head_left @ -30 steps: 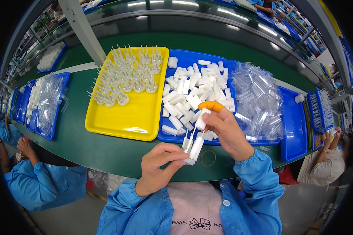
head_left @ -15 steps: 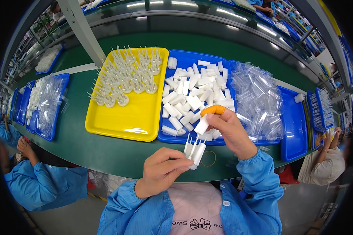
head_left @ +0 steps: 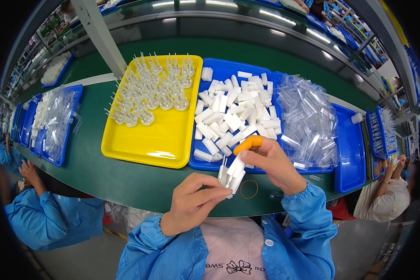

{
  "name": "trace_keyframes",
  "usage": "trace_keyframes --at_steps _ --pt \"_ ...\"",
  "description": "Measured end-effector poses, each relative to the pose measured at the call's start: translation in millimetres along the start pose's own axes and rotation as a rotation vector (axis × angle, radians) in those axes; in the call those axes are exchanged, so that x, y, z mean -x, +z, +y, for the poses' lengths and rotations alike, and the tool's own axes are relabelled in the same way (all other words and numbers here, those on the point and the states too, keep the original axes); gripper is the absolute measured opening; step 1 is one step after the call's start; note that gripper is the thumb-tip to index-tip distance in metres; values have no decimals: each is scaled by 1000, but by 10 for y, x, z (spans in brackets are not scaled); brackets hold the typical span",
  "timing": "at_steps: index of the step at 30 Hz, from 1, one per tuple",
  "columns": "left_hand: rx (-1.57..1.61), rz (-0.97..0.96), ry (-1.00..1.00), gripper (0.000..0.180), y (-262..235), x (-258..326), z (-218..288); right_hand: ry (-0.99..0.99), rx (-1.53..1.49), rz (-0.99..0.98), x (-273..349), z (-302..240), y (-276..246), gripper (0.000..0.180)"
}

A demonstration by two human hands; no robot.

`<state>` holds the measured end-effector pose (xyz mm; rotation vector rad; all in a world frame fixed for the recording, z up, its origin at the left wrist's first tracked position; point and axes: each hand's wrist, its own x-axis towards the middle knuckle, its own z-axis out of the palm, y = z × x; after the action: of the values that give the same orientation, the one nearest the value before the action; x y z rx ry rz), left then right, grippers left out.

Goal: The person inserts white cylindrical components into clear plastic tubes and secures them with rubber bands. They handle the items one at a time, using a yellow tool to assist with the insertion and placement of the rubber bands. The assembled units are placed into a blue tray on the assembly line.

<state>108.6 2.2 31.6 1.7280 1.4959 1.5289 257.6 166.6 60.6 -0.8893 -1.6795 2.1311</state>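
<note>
My left hand [head_left: 191,201] pinches a white pronged piece [head_left: 223,176] by its lower end, tilted up over the table's front edge. White blocks stand on some of its thin prongs. In my right hand [head_left: 277,165], whose index finger wears an orange finger cot [head_left: 248,144], a small white block [head_left: 236,166] is held between thumb and index finger. Its lower end meets the pronged piece among the other blocks; my fingers hide part of the contact. Just beyond, loose white blocks [head_left: 233,122] lie heaped in a blue tray [head_left: 226,64].
Left of it, a yellow tray [head_left: 158,145] holds rows of pronged pieces [head_left: 149,95]. Clear plastic sleeves [head_left: 308,121] pile up on the right, beside another blue tray [head_left: 350,158]. A rubber band [head_left: 248,189] lies on the green table [head_left: 135,179]. Co-workers sit at both sides.
My right hand has lowered its white block toward the pronged piece, and the block now sits down among the prongs. My left hand stays nearly still.
</note>
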Motion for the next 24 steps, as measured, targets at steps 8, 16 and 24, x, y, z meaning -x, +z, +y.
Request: trace_keyframes --at_steps 8,16,24 --pt "100 147 -35 37 59 57 -48 -104 115 -100 172 20 80 17" --pt "170 165 -202 33 44 139 -70 -81 92 -123 207 82 135 19" --pt "200 217 -295 21 5 193 -157 -559 978 127 -263 122 26 23"
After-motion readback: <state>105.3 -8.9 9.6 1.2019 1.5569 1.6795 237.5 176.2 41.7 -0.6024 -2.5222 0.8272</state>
